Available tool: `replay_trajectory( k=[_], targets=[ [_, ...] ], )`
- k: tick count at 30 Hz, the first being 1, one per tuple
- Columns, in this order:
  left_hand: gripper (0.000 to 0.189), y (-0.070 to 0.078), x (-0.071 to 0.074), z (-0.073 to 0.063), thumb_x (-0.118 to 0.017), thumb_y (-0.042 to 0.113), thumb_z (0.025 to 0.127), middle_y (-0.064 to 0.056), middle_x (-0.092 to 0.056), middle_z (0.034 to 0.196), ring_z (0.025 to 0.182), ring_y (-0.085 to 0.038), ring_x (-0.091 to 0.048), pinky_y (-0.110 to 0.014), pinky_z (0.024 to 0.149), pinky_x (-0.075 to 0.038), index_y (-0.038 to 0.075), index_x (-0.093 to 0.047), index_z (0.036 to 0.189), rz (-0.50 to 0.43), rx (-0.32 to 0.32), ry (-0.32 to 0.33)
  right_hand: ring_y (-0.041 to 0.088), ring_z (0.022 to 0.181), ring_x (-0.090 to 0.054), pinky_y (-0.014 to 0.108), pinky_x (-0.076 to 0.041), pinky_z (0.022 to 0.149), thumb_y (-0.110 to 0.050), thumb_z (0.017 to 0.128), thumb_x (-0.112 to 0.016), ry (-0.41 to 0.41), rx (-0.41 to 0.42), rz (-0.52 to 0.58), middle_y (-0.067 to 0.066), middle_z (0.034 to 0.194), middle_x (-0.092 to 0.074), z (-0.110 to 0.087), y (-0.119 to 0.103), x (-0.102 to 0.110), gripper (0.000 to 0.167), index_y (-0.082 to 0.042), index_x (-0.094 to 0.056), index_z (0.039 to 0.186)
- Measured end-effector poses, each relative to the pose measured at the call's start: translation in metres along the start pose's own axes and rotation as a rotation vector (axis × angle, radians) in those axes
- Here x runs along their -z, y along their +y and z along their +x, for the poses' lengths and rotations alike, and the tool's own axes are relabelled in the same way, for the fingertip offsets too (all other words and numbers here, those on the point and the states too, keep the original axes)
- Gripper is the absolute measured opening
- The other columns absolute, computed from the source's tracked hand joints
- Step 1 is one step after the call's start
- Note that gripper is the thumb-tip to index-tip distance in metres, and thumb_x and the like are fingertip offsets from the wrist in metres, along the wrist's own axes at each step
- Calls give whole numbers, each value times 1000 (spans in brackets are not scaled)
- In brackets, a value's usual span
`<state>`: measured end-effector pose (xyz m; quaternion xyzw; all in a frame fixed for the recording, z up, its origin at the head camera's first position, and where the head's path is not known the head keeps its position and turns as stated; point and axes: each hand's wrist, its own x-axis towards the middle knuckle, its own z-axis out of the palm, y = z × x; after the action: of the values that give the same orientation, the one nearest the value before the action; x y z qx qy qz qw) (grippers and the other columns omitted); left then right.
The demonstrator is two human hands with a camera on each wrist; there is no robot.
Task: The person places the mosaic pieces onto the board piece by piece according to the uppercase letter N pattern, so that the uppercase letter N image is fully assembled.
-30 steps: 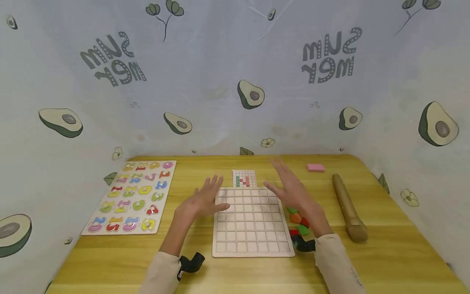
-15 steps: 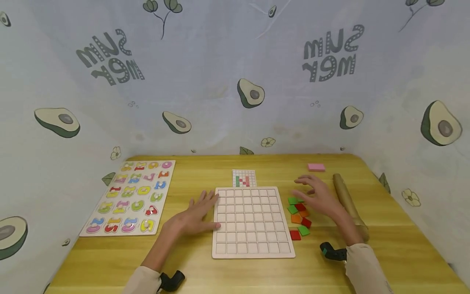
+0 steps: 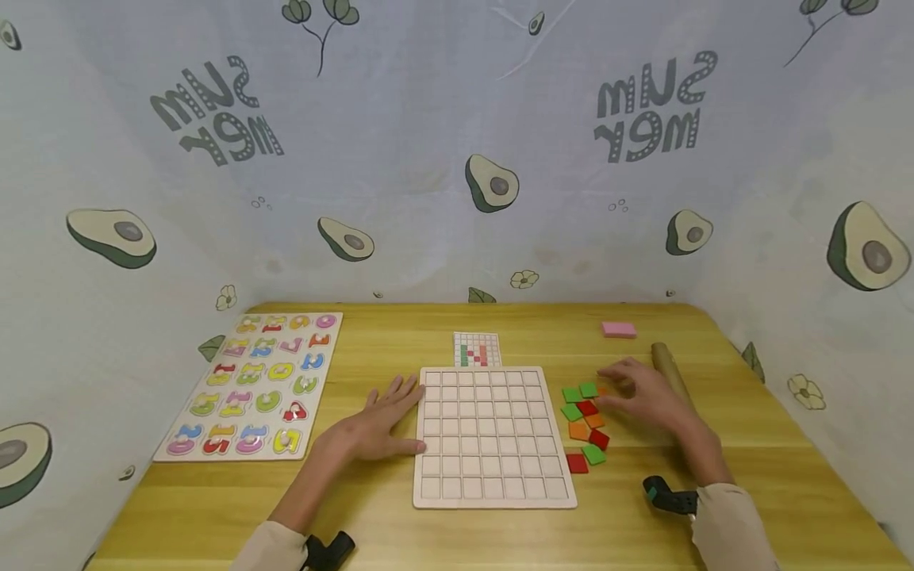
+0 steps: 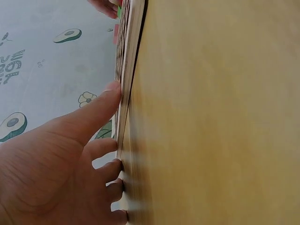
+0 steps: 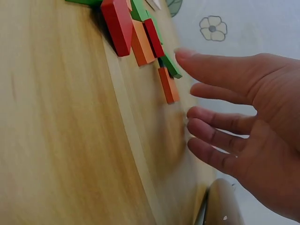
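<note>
My left hand (image 3: 371,428) rests with spread, straight fingers at the left edge of a pale grid board (image 3: 493,436). In the left wrist view its thumb (image 4: 101,110) meets the board's edge. To the right of the board lie loose square tiles in green, red and orange, among them a red tile (image 3: 577,463) and a green tile (image 3: 593,454). My right hand (image 3: 650,396) hovers low by the far end of these tiles, thumb and fingers apart. In the right wrist view an orange tile (image 5: 168,86) lies just beyond the fingertips, and nothing is held.
Behind the board lies a small pattern card (image 3: 477,350) with coloured squares. A number puzzle board (image 3: 250,388) is at the left. A pink block (image 3: 618,330) sits at the back right, and a brown rod (image 3: 670,369) is partly hidden behind my right hand.
Both hands have come down from above the board. The left has settled at its left edge; the right has moved right to the tiles. Tiles and board look unmoved.
</note>
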<state>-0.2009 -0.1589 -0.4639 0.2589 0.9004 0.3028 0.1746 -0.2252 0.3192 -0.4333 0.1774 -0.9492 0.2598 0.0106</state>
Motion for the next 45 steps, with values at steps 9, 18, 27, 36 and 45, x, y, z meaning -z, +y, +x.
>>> replay_trajectory(
  k=[9, 18, 27, 36, 45],
  targets=[
    [94, 18, 6, -6, -76, 41, 102, -13, -6, 181, 167, -35, 2, -61, 133, 3, 8, -23, 173, 27, 61, -5, 46, 106, -66, 66, -57, 94, -16, 88, -91, -26, -33, 4, 28, 120, -66, -1, -1, 4, 50, 11, -72, 126],
    [94, 16, 8, -8, -77, 41, 101, -12, -9, 181, 168, -35, 0, -62, 133, 1, 9, -25, 172, 20, 73, 10, 48, 105, -66, 65, -58, 92, -6, 89, -88, 2, 2, 3, 28, 118, -63, 5, -2, -3, 33, 9, -77, 116],
    [95, 14, 6, -4, -78, 42, 100, -10, -8, 182, 168, -34, 0, -61, 133, 2, 10, -26, 173, 3, 66, 8, 49, 106, -65, 67, -57, 94, -2, 89, -86, 28, -40, 10, 27, 116, -63, 5, 3, -8, 22, 7, -78, 108],
    [95, 16, 6, -2, -78, 42, 100, -11, -9, 181, 168, -35, -1, -61, 134, 1, 10, -26, 172, 10, 70, 10, 36, 95, -61, 52, -56, 82, -1, 90, -86, 58, 24, -37, 19, 106, -62, 8, 7, -13, 14, 2, -74, 95],
    [94, 15, 6, -1, -78, 42, 100, -10, -9, 182, 168, -34, -1, -60, 134, 1, 10, -26, 172, 20, 74, 5, 34, 96, -58, 51, -53, 83, -3, 90, -86, 31, 17, -77, 18, 107, -60, 8, 6, -13, 17, 3, -70, 95]
  ],
)
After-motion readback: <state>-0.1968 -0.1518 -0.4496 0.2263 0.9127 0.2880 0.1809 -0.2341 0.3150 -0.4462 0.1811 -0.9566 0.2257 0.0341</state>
